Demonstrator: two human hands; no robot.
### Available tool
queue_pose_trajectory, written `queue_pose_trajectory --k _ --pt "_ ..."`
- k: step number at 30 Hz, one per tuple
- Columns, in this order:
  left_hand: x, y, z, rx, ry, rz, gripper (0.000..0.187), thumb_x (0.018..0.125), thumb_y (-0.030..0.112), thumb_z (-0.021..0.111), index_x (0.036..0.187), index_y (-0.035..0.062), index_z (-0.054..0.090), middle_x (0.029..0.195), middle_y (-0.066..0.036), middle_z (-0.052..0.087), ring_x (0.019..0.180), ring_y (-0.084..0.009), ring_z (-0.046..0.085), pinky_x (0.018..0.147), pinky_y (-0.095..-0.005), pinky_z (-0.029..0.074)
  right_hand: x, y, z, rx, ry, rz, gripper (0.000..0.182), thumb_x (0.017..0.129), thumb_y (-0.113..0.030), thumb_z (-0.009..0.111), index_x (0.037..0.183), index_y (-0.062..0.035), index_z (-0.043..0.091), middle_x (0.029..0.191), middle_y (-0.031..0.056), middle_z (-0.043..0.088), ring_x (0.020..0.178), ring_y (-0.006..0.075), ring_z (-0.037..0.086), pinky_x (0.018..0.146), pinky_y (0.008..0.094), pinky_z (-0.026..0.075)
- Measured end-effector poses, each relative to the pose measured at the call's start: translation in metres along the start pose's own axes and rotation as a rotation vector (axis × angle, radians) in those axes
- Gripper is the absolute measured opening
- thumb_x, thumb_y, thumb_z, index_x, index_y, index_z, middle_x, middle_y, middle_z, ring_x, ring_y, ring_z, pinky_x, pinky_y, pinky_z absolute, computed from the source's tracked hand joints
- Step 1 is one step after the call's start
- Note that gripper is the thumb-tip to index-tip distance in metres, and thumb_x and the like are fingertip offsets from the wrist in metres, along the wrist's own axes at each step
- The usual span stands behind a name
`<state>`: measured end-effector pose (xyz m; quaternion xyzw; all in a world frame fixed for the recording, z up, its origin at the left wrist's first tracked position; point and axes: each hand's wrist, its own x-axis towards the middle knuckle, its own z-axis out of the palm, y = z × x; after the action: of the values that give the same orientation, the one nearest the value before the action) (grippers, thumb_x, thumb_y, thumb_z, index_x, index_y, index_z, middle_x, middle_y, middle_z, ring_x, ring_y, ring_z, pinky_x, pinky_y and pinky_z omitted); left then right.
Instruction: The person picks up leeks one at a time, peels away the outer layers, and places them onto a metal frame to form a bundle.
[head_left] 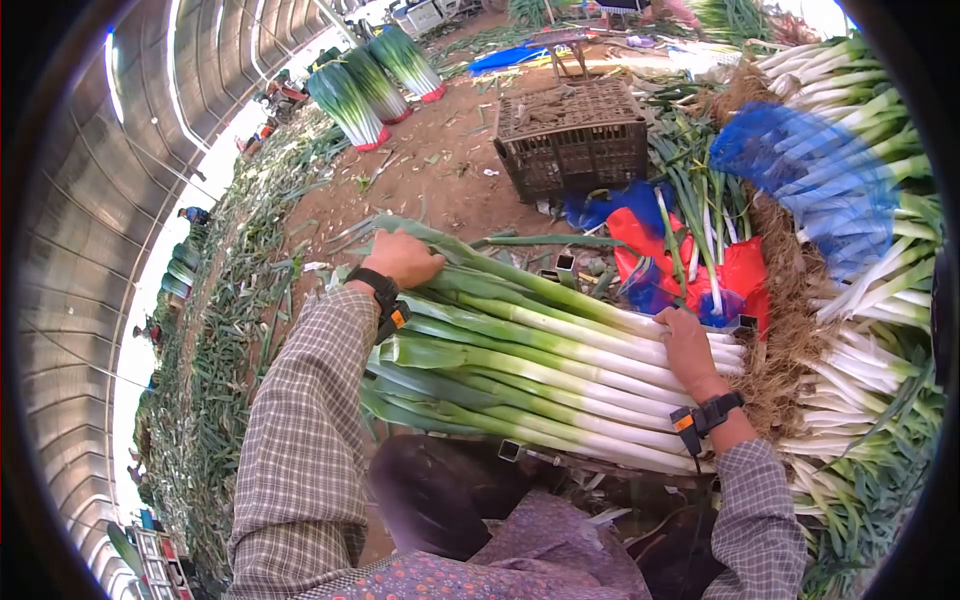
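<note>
A layer of leeks (560,350) lies side by side in front of me, green leaves to the left and white stems to the right. My left hand (403,258) is closed on the leaves of the farthest leek. At the white end, my right hand (690,350) has its fingers curled over the far edge of the row, closed on the same leek's stem. Its fingertips are partly hidden. Square metal tube ends (511,451) of a frame stick out around the row.
To the right, a large pile of leeks (880,340) shows roots (780,290) toward me, partly under blue netting (810,175). Beyond stand a brown plastic crate (572,150) and red bags (640,240). Upright leek bundles (345,100) and leaf scraps (235,330) lie farther left.
</note>
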<state>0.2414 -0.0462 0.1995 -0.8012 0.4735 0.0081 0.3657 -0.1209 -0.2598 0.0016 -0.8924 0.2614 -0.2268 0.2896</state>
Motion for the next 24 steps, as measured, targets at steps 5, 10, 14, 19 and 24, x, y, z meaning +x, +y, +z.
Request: queue_pose_trajectory --k 5,10,14,19,24 --pt "0.035 -0.017 0.062 -0.306 0.125 -0.189 0.03 0.093 0.027 0.047 0.098 0.0087 0.07 0.111 -0.017 0.067 0.103 -0.0402 0.063 0.087 -0.049 0.05 -0.001 0.005 0.004 0.01 0.059 -0.078 0.025 0.074 0.003 0.06 0.097 -0.0063 0.061 0.09 0.0157 0.061 0.091 0.0374 0.058 0.081 0.047 0.047" --pt "0.039 -0.001 0.053 -0.561 0.21 -0.623 0.03 0.089 0.026 0.052 0.107 0.0065 0.067 0.114 -0.02 0.066 0.107 -0.0395 0.063 0.089 -0.0474 0.051 -0.001 0.004 0.003 0.018 0.064 -0.074 0.023 0.074 0.003 0.06 0.095 -0.0051 0.061 0.089 0.0161 0.061 0.089 0.0374 0.058 0.08 0.0473 0.048" --pt "0.054 -0.012 0.056 -0.417 0.104 -0.648 0.04 0.09 0.023 0.052 0.125 0.0072 0.063 0.117 -0.018 0.066 0.11 -0.0387 0.063 0.092 -0.0469 0.05 0.0 -0.004 -0.004 0.057 0.056 -0.041 0.021 0.075 0.003 0.061 0.094 -0.0047 0.061 0.088 0.0162 0.061 0.088 0.0371 0.058 0.079 0.0469 0.047" --pt "0.071 -0.035 0.067 -0.421 -0.049 -0.592 0.038 0.088 0.023 0.055 0.12 0.0063 0.067 0.125 -0.019 0.063 0.116 -0.0373 0.06 0.097 -0.0467 0.048 -0.002 0.003 0.001 0.054 0.055 -0.029 0.023 0.074 0.003 0.061 0.095 -0.0055 0.061 0.09 0.0155 0.06 0.091 0.0365 0.057 0.082 0.0463 0.046" --pt "0.107 -0.098 0.156 -0.62 0.102 -0.401 0.039 0.083 0.021 0.057 0.111 -0.0036 0.067 0.123 -0.026 0.061 0.116 -0.0373 0.059 0.092 -0.0436 0.05 -0.004 0.0 -0.005 0.064 0.075 -0.053 0.023 0.074 0.004 0.06 0.095 -0.0061 0.06 0.091 0.0146 0.059 0.092 0.0363 0.055 0.083 0.0461 0.045"
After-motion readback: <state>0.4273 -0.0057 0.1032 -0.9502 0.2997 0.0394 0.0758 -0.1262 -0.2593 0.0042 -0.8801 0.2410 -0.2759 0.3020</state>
